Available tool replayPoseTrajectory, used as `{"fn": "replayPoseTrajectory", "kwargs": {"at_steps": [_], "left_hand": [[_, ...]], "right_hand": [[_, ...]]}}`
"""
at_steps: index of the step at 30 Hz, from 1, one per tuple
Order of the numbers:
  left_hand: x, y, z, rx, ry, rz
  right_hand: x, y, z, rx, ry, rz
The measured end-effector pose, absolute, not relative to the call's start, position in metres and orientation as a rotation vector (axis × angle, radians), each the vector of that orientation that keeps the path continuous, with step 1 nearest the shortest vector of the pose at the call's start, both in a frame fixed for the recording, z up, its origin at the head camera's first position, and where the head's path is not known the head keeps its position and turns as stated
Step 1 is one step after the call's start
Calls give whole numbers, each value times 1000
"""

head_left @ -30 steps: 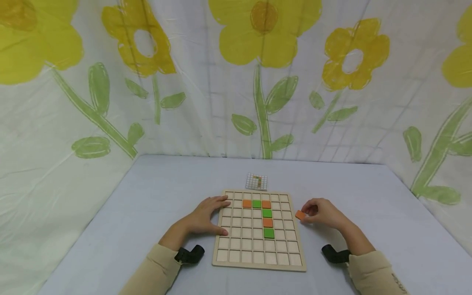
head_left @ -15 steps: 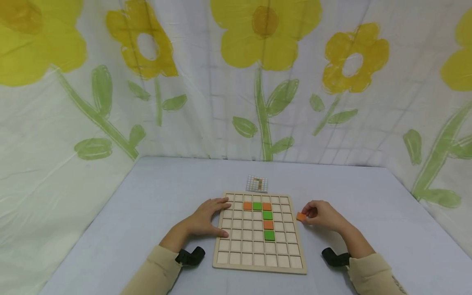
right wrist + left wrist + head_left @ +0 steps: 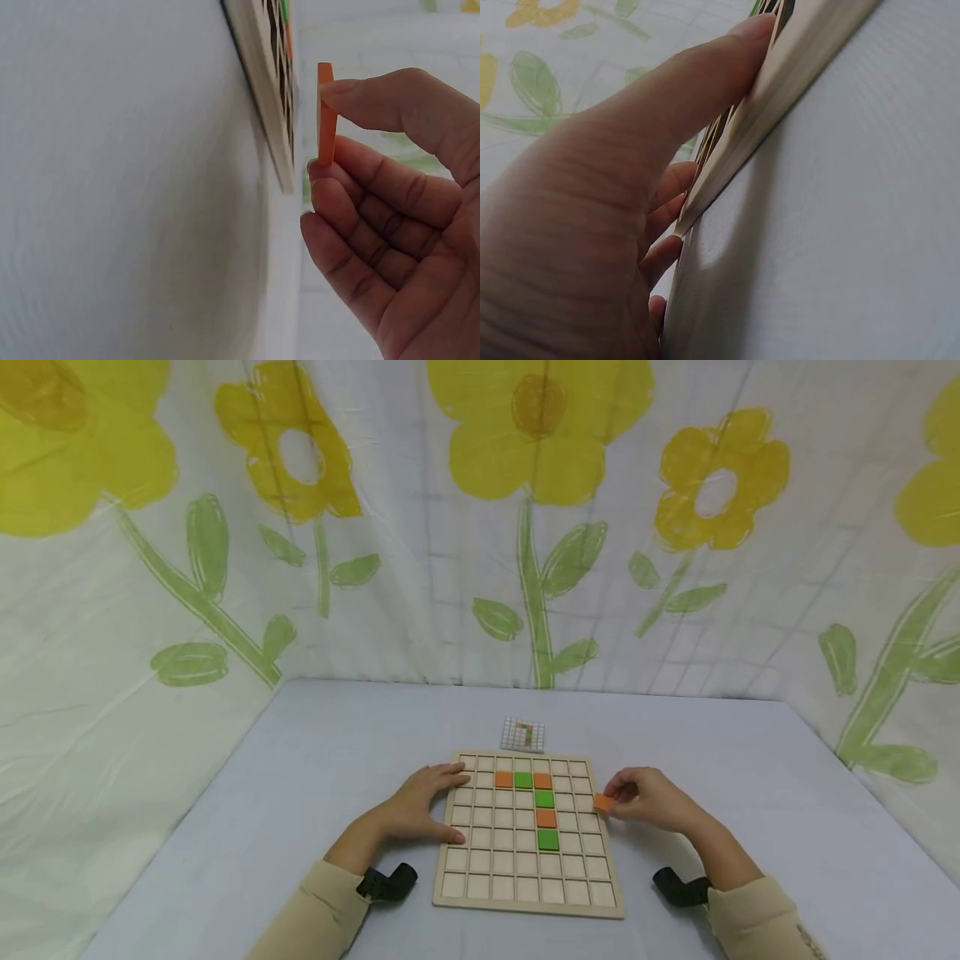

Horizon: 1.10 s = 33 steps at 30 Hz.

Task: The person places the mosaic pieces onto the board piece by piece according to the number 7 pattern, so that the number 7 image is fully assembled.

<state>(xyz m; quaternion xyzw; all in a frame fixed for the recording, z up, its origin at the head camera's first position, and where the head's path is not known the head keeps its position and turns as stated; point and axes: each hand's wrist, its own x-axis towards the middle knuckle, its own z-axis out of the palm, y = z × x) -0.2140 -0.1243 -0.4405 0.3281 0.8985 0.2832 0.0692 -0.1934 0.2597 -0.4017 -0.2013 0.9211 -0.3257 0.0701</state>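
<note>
A wooden grid board lies flat on the table, with a bent line of orange and green square tiles in its cells. My left hand rests on the board's left edge, its thumb and fingers spread apart. In the left wrist view the thumb touches the board's rim. Beside the right edge, my right hand pinches an orange square tile between thumb and fingers. The right wrist view shows this orange tile edge-on, held off the table.
Just behind the board lies a small printed grid card with a coloured pattern. The white table ends at a curtain painted with yellow flowers. A black wrist device sits by the left cuff.
My right hand has moved slightly left, bringing the orange tile from beside the board to its right edge. The left hand stays on the board, and the set tiles have not moved.
</note>
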Motion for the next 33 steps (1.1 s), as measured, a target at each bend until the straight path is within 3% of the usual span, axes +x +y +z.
{"fn": "replayPoseTrajectory", "kwargs": {"at_steps": [33], "left_hand": [[-213,-124,-442,941,2724,835]], "right_hand": [[-170,194,-396,-931,2509,-920]]}}
